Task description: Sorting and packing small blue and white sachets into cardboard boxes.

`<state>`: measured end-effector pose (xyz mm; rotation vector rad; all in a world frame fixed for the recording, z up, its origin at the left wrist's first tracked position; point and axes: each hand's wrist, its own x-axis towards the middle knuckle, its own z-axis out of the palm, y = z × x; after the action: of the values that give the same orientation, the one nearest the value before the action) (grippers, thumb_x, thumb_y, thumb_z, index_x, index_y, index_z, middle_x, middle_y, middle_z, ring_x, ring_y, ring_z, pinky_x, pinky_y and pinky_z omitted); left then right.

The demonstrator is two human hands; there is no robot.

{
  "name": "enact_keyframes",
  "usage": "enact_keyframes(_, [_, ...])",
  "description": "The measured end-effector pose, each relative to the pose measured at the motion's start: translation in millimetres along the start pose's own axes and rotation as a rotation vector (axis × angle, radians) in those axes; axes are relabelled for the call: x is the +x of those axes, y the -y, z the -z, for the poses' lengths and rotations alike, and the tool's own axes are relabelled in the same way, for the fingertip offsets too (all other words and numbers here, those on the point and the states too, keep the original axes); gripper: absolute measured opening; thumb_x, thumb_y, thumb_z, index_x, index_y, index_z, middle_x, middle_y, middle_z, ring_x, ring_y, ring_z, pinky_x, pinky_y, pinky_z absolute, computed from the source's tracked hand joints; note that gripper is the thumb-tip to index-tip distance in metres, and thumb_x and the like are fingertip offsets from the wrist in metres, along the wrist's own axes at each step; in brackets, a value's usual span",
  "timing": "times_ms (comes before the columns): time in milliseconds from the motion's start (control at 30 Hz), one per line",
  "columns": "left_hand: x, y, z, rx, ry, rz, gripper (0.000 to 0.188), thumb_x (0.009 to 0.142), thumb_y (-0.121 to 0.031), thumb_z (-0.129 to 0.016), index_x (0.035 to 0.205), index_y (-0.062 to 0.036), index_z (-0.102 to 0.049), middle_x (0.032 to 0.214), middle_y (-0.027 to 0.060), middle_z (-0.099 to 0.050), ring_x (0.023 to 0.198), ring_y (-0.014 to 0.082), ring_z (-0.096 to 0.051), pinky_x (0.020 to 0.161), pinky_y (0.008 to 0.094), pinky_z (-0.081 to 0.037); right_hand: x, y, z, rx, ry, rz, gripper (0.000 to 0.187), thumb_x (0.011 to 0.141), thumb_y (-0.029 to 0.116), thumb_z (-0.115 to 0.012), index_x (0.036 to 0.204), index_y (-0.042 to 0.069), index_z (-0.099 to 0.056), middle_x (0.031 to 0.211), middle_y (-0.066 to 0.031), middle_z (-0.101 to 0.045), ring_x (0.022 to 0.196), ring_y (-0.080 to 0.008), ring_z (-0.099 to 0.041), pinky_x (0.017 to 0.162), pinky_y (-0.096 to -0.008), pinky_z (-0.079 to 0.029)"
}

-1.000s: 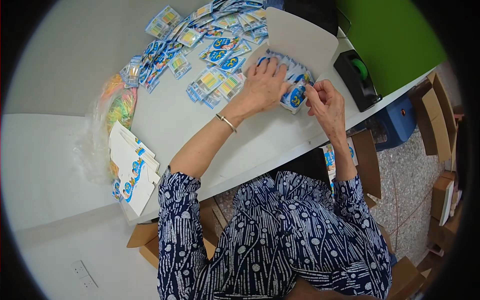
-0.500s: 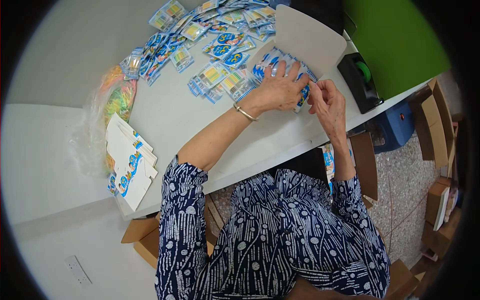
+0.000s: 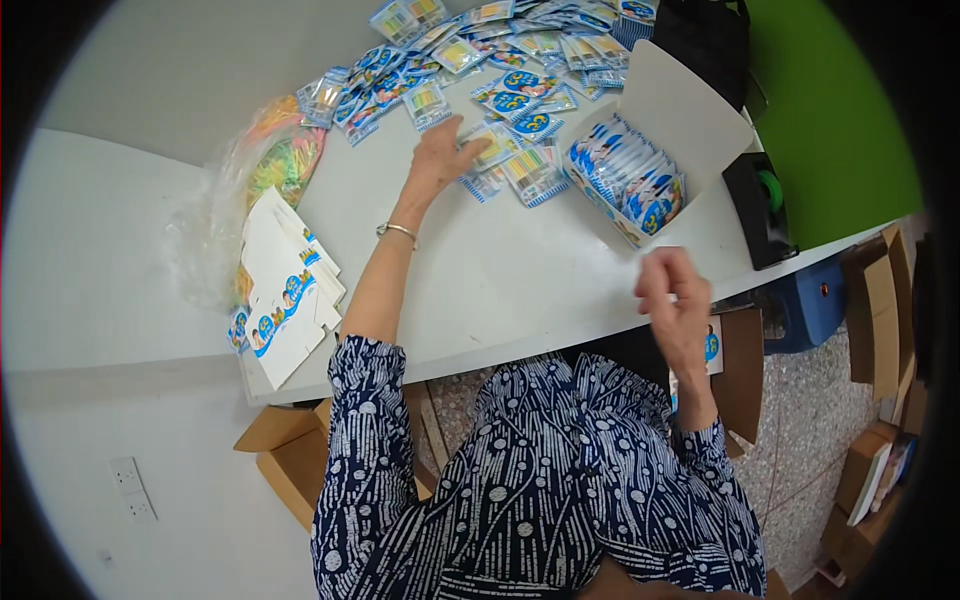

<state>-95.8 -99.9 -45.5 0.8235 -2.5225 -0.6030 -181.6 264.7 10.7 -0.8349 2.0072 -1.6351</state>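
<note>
My left hand [image 3: 437, 162] reaches over the table at the near edge of the loose packets, thumb and fingers apart, nothing in its grasp. Close to its fingers lie small clear packets [image 3: 532, 172] with blue edges and yellow-green strips inside. An open white-and-blue carton [image 3: 603, 203] stands to their right, its white lid flap [image 3: 685, 95] raised. Inside, a row of blue-and-white packets [image 3: 632, 165] is packed on edge. My right hand [image 3: 678, 300] hovers off the table's front edge below the carton, its fingers curled in and slightly blurred, with nothing visible in them.
More packets [image 3: 490, 40] are heaped along the back. Flat printed cartons [image 3: 285, 290] lie at the left beside a plastic bag [image 3: 285, 165] of colourful contents. A black tape dispenser [image 3: 757, 215] stands right of the carton. Cardboard boxes [image 3: 740, 365] and a blue stool [image 3: 808, 305] are below the table.
Both hands have left the carton, uncovering its packets. My left hand has swung left to the loose packets; my right has drawn back toward me. The whole view has shifted.
</note>
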Motion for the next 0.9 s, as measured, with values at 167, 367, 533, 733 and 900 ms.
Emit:
enact_keyframes(167, [-1.8,-6.5,-14.4,0.268,0.087,0.013,0.065,0.075,-0.041,-0.075,0.119,0.0031,-0.059,0.109,0.0206,-0.066,0.096,0.029,-0.063,0.081,0.0364,-0.05,27.3,-28.1,-49.7,-0.184,0.13,0.093,0.017,0.093,0.015,-0.062,0.103,0.001,-0.059,0.084,-0.0084,-0.064,0.067,-0.0148,-0.061,0.059,-0.0263,-0.049])
enact_keyframes(367, [-5.0,3.5,-0.4,0.16,0.236,0.184,0.061,0.066,-0.042,-0.078,0.102,0.004,-0.06,0.092,0.0195,-0.066,0.076,0.0287,-0.065,0.07,0.0379,-0.052,71.7,-44.2,-93.3,-0.694,-0.007,0.612,0.041,0.085,0.018,-0.067,0.117,-0.002,-0.052,0.114,-0.0183,-0.059,0.094,-0.0326,-0.061,0.069,-0.0325,-0.053])
enact_keyframes(533, [-17.5,-12.4,10.4,-0.19,0.146,0.304,0.05,0.07,-0.026,-0.081,0.104,0.0046,-0.061,0.092,0.0177,-0.068,0.08,0.0204,-0.066,0.066,0.0322,-0.051,95.7,-57.6,-108.3,-1.216,0.106,0.622,0.033,0.079,0.011,-0.068,0.105,-0.005,-0.055,0.102,-0.0189,-0.059,0.096,-0.0297,-0.061,0.072,-0.0336,-0.054])
enact_keyframes(733, [-22.2,-21.3,3.8,-1.007,0.209,0.513,0.035,0.078,-0.02,-0.078,0.098,0.0038,-0.061,0.087,0.0085,-0.066,0.074,0.0137,-0.062,0.065,0.028,-0.049,103.8,-55.8,-106.2,-1.166,0.176,0.601,0.019,0.08,0.011,-0.066,0.093,-0.002,-0.058,0.093,-0.0171,-0.061,0.088,-0.029,-0.063,0.071,-0.0347,-0.054])
enact_keyframes(900, [-25.3,-32.9,-14.4,-0.719,0.2,0.411,0.04,0.077,-0.022,-0.079,0.1,0.0044,-0.06,0.086,0.0081,-0.064,0.072,0.0125,-0.06,0.063,0.0273,-0.048,96.3,-49.0,-116.4,-0.81,0.126,0.515,0.014,0.084,0.012,-0.065,0.091,0.001,-0.06,0.087,-0.0146,-0.062,0.088,-0.0318,-0.062,0.074,-0.0388,-0.053])
